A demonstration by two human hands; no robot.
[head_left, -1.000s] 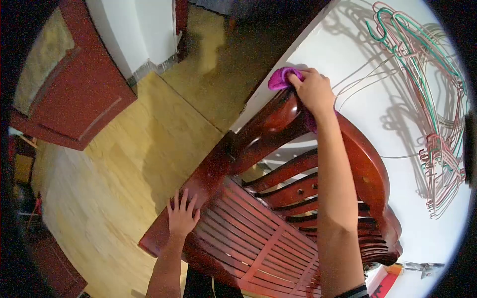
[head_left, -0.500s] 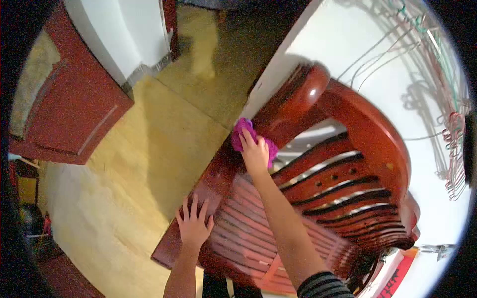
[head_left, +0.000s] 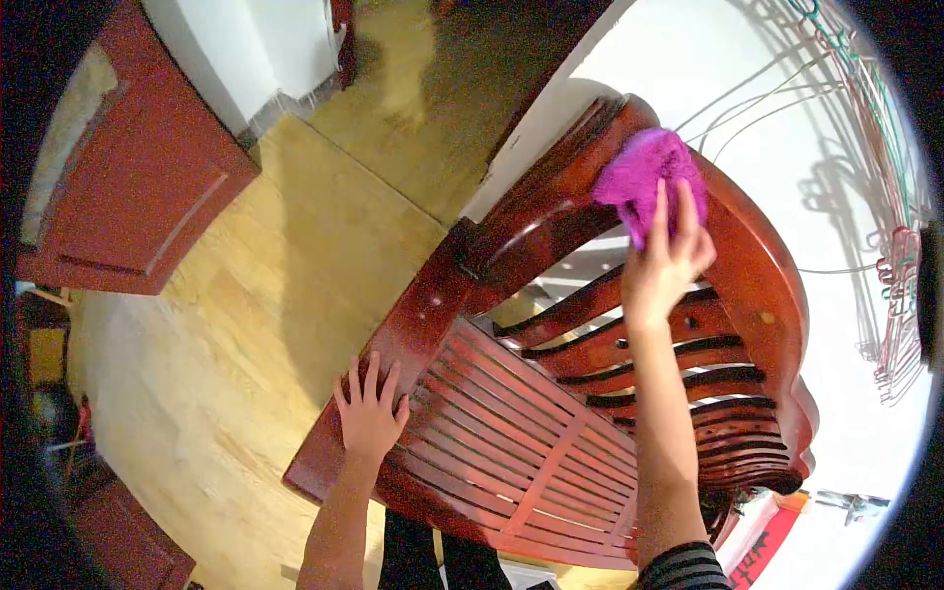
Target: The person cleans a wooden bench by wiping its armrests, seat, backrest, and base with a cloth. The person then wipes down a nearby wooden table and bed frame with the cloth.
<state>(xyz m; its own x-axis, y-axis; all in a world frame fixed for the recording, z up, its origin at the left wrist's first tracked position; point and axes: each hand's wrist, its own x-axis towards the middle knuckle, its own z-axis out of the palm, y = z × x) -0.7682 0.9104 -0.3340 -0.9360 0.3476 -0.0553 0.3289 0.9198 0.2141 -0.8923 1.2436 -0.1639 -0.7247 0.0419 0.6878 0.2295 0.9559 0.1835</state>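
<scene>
A dark red wooden bench [head_left: 536, 467] with a slatted seat and a curved, slatted backrest [head_left: 752, 246] fills the middle and right. My left hand [head_left: 372, 411] lies with spread fingers on the flat wooden edge at the seat's left end. Up at the top corner of the backrest, my right hand [head_left: 669, 261] holds a purple cloth [head_left: 654, 177] against the wood. The cloth is bunched beyond my fingers and covers part of the top rail.
Many wire hangers [head_left: 890, 216] hang by the white wall [head_left: 762, 147] at the right. A red wooden panel [head_left: 147, 187] stands at the upper left over the yellowish floor [head_left: 236, 383]. A red strip with writing [head_left: 767, 551] is at the lower right.
My right hand first came down with the cloth to the end of the seat, then moved up and right to the backrest's top corner. My left hand has stayed on the seat edge.
</scene>
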